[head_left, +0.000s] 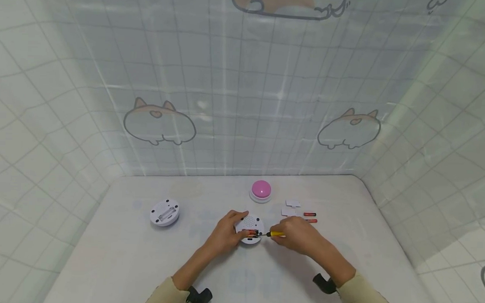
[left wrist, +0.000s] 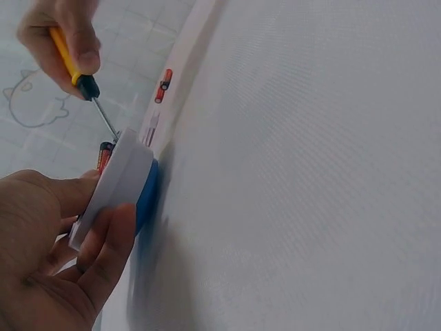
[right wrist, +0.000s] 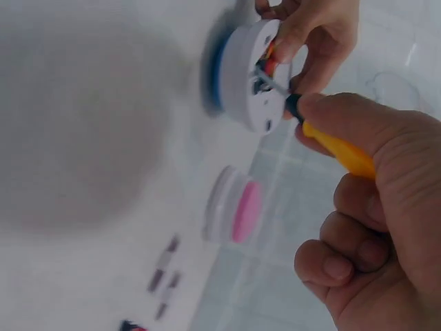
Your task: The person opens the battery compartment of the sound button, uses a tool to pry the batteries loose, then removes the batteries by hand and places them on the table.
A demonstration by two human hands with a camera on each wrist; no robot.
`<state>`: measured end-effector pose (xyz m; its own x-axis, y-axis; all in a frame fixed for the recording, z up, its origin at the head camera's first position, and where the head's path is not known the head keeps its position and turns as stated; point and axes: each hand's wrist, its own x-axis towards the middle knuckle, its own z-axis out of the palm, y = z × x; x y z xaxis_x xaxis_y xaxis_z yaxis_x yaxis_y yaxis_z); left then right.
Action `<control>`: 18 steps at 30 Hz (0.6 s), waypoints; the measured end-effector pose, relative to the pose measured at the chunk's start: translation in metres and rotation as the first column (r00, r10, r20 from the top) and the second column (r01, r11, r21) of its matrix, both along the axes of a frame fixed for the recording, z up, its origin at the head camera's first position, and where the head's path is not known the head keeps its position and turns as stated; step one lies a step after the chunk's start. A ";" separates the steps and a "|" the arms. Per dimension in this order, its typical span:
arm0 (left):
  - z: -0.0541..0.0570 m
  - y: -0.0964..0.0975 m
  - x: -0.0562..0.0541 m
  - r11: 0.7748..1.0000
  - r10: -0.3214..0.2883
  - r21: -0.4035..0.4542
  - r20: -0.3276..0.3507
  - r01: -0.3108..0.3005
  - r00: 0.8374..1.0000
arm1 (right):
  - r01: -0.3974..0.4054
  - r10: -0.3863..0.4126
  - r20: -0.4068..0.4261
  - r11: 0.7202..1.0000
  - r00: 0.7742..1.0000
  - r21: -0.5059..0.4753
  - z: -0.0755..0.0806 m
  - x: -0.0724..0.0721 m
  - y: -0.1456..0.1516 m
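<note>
A round white push-button device lies upside down, its blue button facing the table. My left hand grips its rim, thumb near a red-and-black battery in its battery bay. In my right hand is a yellow-handled screwdriver. Its metal shaft reaches into the bay, with the tip at the battery's end.
A pink-topped push button stands behind the device. To the left lies another upturned white device with a bare battery bay. Two white covers and two loose batteries lie at the right.
</note>
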<state>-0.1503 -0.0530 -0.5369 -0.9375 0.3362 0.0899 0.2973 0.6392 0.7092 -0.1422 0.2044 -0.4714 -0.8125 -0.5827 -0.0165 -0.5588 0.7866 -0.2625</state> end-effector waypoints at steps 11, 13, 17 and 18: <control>0.003 0.000 0.002 1.000 0.007 0.017 0.019 -0.007 1.000 | 0.092 -0.075 0.130 0.987 0.989 -0.131 -0.014 -0.004 0.018; 0.003 0.000 0.002 1.000 0.004 0.027 0.029 -0.005 1.000 | 0.087 -0.072 0.116 0.987 0.991 -0.136 -0.015 -0.003 0.019; 0.002 0.000 0.002 1.000 0.001 0.030 0.038 -0.002 0.999 | 0.076 -0.063 0.088 0.985 0.994 -0.157 -0.015 -0.002 0.019; 0.002 -0.001 0.002 1.000 0.004 0.025 0.038 -0.005 0.999 | 0.087 -0.073 0.094 0.982 0.993 -0.167 -0.016 -0.002 0.019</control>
<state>-0.1486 -0.0535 -0.5346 -0.9418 0.3302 0.0629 0.2673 0.6222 0.7358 -0.1444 0.2238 -0.4873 -0.8565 -0.5162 0.0052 -0.4652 0.7673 -0.4414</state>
